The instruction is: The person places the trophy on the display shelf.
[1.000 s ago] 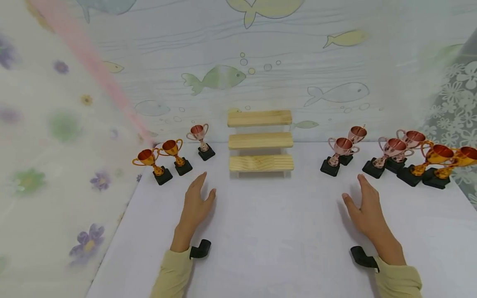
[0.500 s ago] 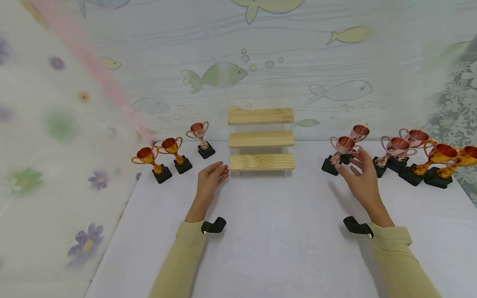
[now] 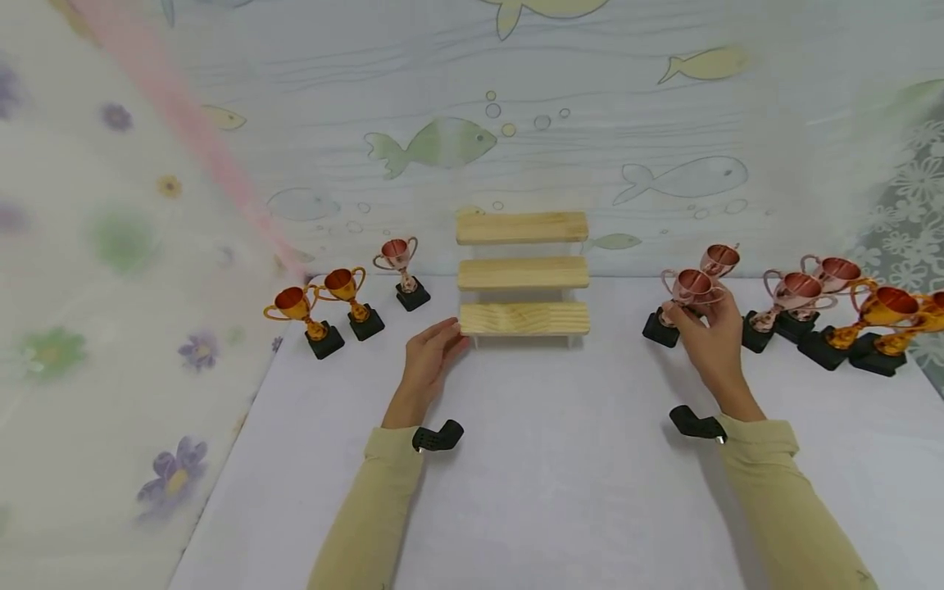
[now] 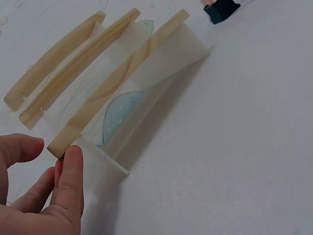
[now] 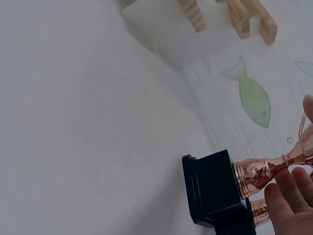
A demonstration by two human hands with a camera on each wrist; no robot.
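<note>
My right hand [image 3: 711,340] is round the stem of a rose-gold trophy cup [image 3: 692,287], thumb on one side and fingers on the other. In the right wrist view, the fingers [image 5: 291,188] lie against the shiny stem above the black base [image 5: 212,188]. At the left end of a three-step wooden display stand [image 3: 524,318] is my left hand [image 3: 428,360]. The left wrist view has its fingers [image 4: 71,171] right at the end of the lowest board [image 4: 115,85], while the thumb stands a little apart from the wood.
Left of the stand are two gold trophies [image 3: 293,305] and a rose-gold one [image 3: 396,256]. Another rose-gold trophy [image 3: 719,259] stands behind the held one. More rose-gold and gold trophies [image 3: 885,307] crowd the right side. A fish-print curtain [image 3: 442,65] hangs behind the white table [image 3: 546,467].
Both hands have moved forward. The left came rightward to the stand's end, and the right came leftward to the near rose-gold trophy, its fingers closing round the stem.
</note>
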